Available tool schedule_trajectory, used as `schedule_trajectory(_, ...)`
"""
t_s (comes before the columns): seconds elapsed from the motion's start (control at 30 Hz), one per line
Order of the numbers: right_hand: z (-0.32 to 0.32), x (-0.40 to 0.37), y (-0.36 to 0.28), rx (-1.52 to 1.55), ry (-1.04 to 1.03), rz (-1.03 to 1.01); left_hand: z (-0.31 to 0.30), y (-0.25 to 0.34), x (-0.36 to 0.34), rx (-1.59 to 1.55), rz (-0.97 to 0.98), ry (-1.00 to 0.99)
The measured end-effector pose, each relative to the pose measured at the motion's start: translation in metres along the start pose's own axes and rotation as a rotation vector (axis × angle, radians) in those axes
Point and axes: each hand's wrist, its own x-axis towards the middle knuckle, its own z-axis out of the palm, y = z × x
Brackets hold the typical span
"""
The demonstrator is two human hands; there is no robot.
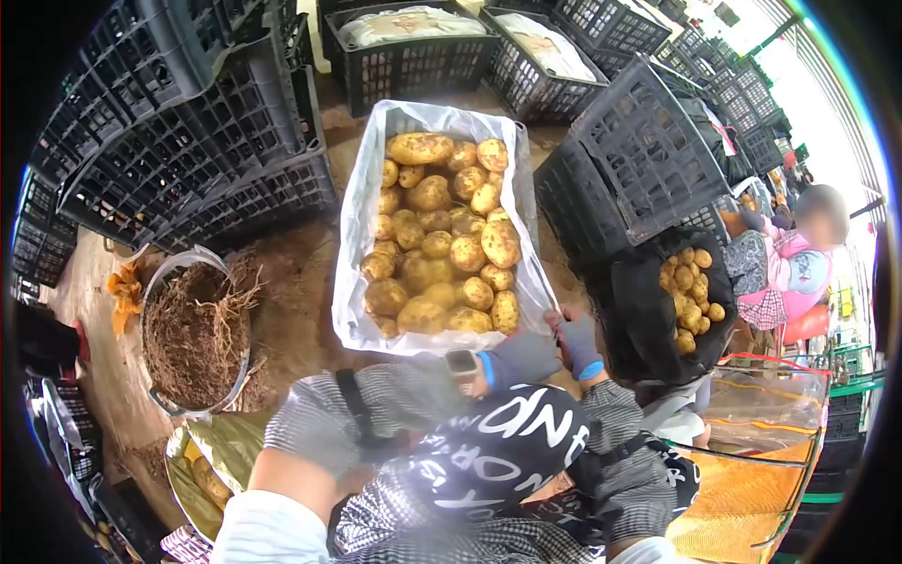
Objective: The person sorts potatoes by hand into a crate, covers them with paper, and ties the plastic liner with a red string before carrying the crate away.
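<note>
Head view shows the gloved right hand (576, 344) pinching the near right edge of a white plastic liner (353, 263), while the gloved left hand (522, 361) is just beside it at the same corner, its grip hard to tell. Potatoes (436, 244) fill the liner directly ahead of both hands; farther out, dry roots (193, 329) lie to the left and a tilted black plastic crate (648, 150) to the right.

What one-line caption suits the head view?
Grey-gloved hands at the near-right corner of a translucent white plastic liner filled with yellow-brown oval potatoes.
</note>
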Motion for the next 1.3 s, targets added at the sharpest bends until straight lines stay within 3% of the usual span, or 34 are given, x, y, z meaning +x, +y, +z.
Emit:
schedule_trajectory(0.07,0.012,-0.006,0.017,0.138,0.092,0.077,-0.013,-0.008,-0.014,-0.013,0.080,0.195)
schedule_trajectory(0.13,0.022,-0.001,0.039,0.347,0.145,0.154,-0.031,-0.033,-0.011,0.034,-0.235,0.134)
schedule_trajectory(0.2,0.020,-0.004,0.055,-0.019,0.114,-0.110,-0.084,-0.051,0.003,-0.012,-0.620,0.161)
schedule_trajectory(0.27,0.022,-0.010,0.042,-0.114,0.164,-0.262,-0.088,-0.086,0.019,0.238,-0.682,0.131)
schedule_trajectory(0.37,0.021,-0.003,0.057,-0.403,0.249,-0.529,-0.055,-0.123,0.048,0.342,-0.648,0.047)
schedule_trajectory(0.47,0.016,0.000,0.060,0.305,0.055,0.046,-0.058,-0.137,0.077,0.205,-0.782,-0.056)
schedule_trajectory(0.5,0.014,-0.010,0.049,0.390,0.136,0.013,-0.069,-0.130,0.077,0.136,-0.806,-0.044)
schedule_trajectory(0.57,0.009,-0.038,0.022,0.566,0.282,-0.064,-0.077,-0.132,0.057,-0.391,-0.718,0.093)
schedule_trajectory(0.67,-0.003,-0.063,0.000,0.464,0.476,-0.127,-0.084,-0.121,0.023,-0.440,-0.395,0.330)
schedule_trajectory(0.77,0.012,-0.076,-0.056,0.099,0.255,-0.463,-0.086,-0.072,0.006,-0.429,-0.192,0.401)
schedule_trajectory(0.83,0.024,-0.084,-0.093,0.226,0.088,-0.414,-0.077,-0.044,0.008,-0.505,-0.064,0.405)
schedule_trajectory(0.9,0.026,-0.097,-0.115,0.740,-0.108,-0.069,-0.081,-0.009,0.015,-0.452,-0.102,0.345)
schedule_trajectory(1.0,0.020,-0.097,-0.078,0.510,-0.009,-0.388,-0.080,0.008,0.028,-0.497,-0.150,0.245)
schedule_trajectory(1.07,0.026,-0.094,-0.049,0.413,0.144,-0.442,-0.089,0.023,0.033,-0.260,-0.123,0.105)
schedule_trajectory(1.13,0.020,-0.098,-0.029,0.474,0.180,-0.428,-0.084,0.028,0.043,-0.302,-0.102,0.109)
schedule_trajectory(1.2,0.011,-0.114,-0.053,0.685,0.146,-0.383,-0.068,0.022,0.046,-0.367,-0.058,0.149)
schedule_trajectory(1.3,0.013,-0.114,-0.058,0.848,0.246,-0.414,-0.047,0.024,0.053,-0.747,-0.202,0.103)
